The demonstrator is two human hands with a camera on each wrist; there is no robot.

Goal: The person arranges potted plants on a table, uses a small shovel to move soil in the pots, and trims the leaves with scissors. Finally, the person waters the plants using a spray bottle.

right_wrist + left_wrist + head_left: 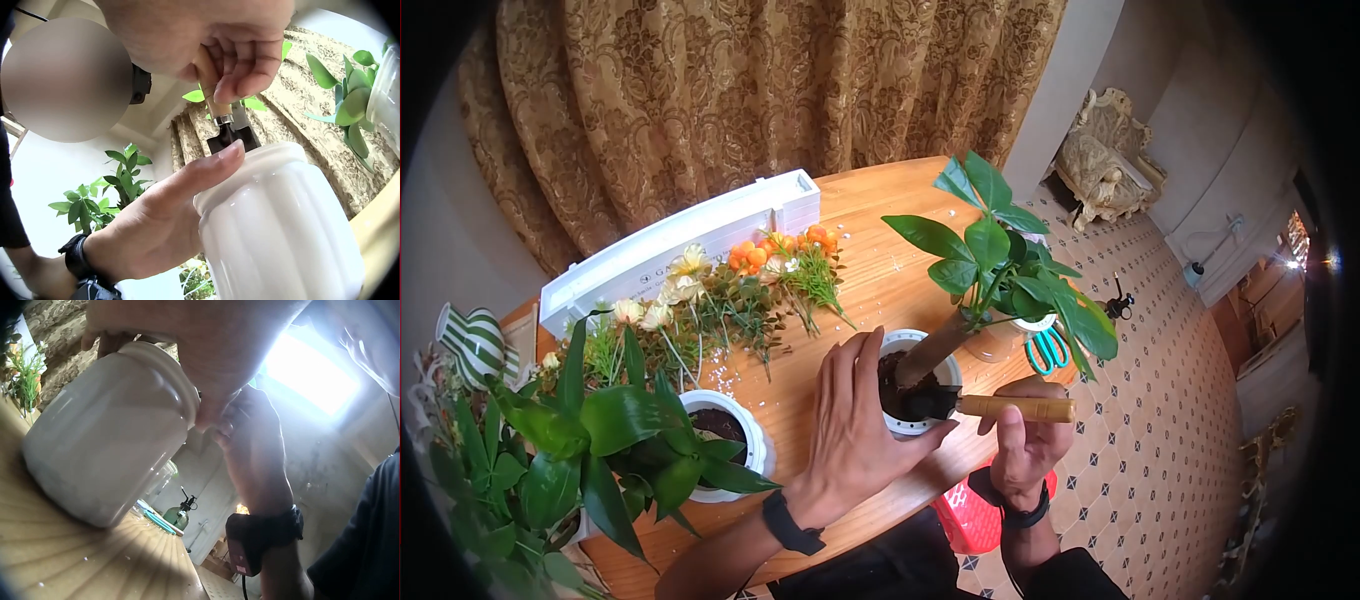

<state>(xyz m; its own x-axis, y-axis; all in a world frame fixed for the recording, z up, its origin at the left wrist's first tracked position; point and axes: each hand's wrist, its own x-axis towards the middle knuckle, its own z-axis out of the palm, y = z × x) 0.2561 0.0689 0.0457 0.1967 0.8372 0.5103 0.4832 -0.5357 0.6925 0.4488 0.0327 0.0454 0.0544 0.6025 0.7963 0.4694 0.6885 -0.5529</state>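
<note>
A white ceramic flowerpot (pixel 950 362) with dark soil stands near the table's front edge, and a thick plant stem (pixel 932 352) with glossy green leaves leans out of it to the right. My left hand (pixel 855 435) holds the pot by its rim, fingers along the left side, thumb over the near side (pixel 231 157). In my right hand (pixel 1032 445) I grip the wooden handle of a small garden trowel (pixel 978 405). Its black blade (pixel 930 402) is at the soil just inside the near rim, beside the stem; the tip is hidden.
Left of my hand stands another white pot (pixel 762 455) with soil, beside big leafy plants (pixel 615 425). Artificial flowers (pixel 685 285) lie before a long white planter box (pixel 690 235). Teal-handled scissors (pixel 1048 350) lie at the right edge. A red basket (pixel 968 520) sits below the table.
</note>
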